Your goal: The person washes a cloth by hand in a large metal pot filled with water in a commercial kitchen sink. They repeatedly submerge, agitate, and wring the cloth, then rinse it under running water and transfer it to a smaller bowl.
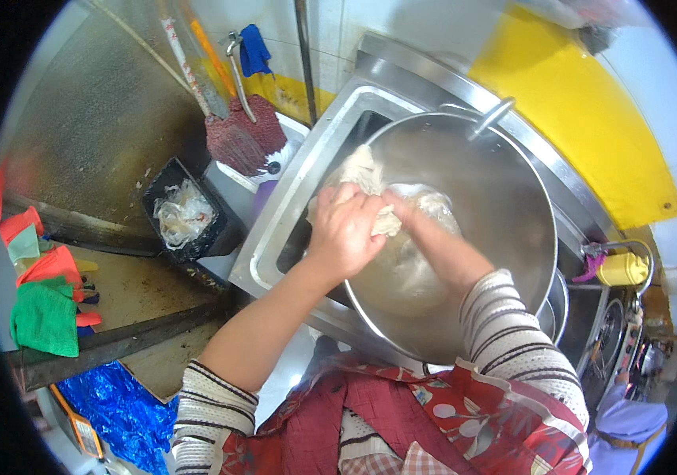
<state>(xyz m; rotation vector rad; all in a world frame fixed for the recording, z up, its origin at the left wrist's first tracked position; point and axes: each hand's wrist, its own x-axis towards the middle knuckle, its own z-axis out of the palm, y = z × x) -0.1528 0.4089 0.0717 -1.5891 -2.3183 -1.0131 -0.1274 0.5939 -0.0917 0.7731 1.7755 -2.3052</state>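
Observation:
A bunched cream cloth (363, 169) is gripped between my hands at the left rim of a large stainless steel pot (519, 196). My left hand (347, 222) is closed over the cloth, and part of it bulges out beside the thumb. My right hand (405, 215), blurred, presses against the same bundle from the right; its fingers are partly hidden. Cloudy water (409, 279) lies in the pot, with a splashing, foamy patch below my right hand. Over the far rim of the pot reaches a metal faucet (495, 116).
The pot stands over a steel sink (261, 261). Mops (246, 133) lean in a white basin at the back left. A black bin (181, 208) holds plastic bags. Gloves and a green cloth (47, 314) hang at the left. Another person's purple sleeve (629, 412) is at the lower right.

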